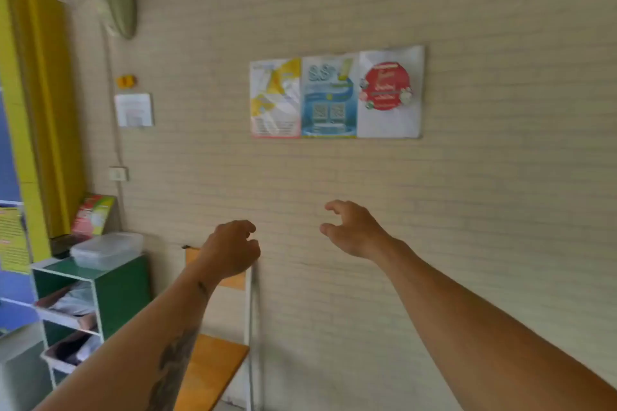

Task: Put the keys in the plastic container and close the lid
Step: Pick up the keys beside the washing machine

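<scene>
Both forearms reach toward brick wall (467, 177) — left hand (230, 252) grip curled empty, right hand (354, 230) grip spread.

Plastic container (106, 249): clear, rectangular, rounded corners, frosted look. Sat flat and upright on top of the green shelf unit (125, 290), spanning most of the top and close to its front edge. Lid was on and looked seated, though blur made the seal impossible to confirm. Contents couldn't be made out through the walls. Keys were not visible anywhere in the head view.
</scene>
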### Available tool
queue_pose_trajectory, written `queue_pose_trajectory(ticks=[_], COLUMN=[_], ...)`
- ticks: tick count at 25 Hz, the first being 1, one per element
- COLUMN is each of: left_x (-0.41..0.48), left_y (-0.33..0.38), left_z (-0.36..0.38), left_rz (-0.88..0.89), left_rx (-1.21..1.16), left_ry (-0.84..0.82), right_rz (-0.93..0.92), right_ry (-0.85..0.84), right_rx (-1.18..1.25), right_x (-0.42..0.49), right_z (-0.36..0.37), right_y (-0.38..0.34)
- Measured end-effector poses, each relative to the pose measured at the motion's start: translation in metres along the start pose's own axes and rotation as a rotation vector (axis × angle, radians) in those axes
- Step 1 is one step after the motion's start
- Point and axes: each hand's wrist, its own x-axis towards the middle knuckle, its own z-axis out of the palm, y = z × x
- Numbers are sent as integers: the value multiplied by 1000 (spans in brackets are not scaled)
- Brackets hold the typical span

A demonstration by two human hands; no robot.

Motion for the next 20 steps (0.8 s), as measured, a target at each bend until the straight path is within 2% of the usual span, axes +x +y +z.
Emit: queue_pose_trajectory(ticks=[2,7,14,20], left_x=[4,-11,-54,-95], left_y=[24,114,293,436], left_z=[23,106,233,316], left_rz=[37,92,213,344], left_rx=[-50,-200,-389,-489], left_ry=[6,-102,-334,-554], right_rz=[29,153,346,566], right_ry=[45,91,146,187], right_rx=[33,53,-1,-41], right_x=[-11,-58,-148,-239], right_z=[-17,-70,-169,-243], right_y=[24,122,280,387])
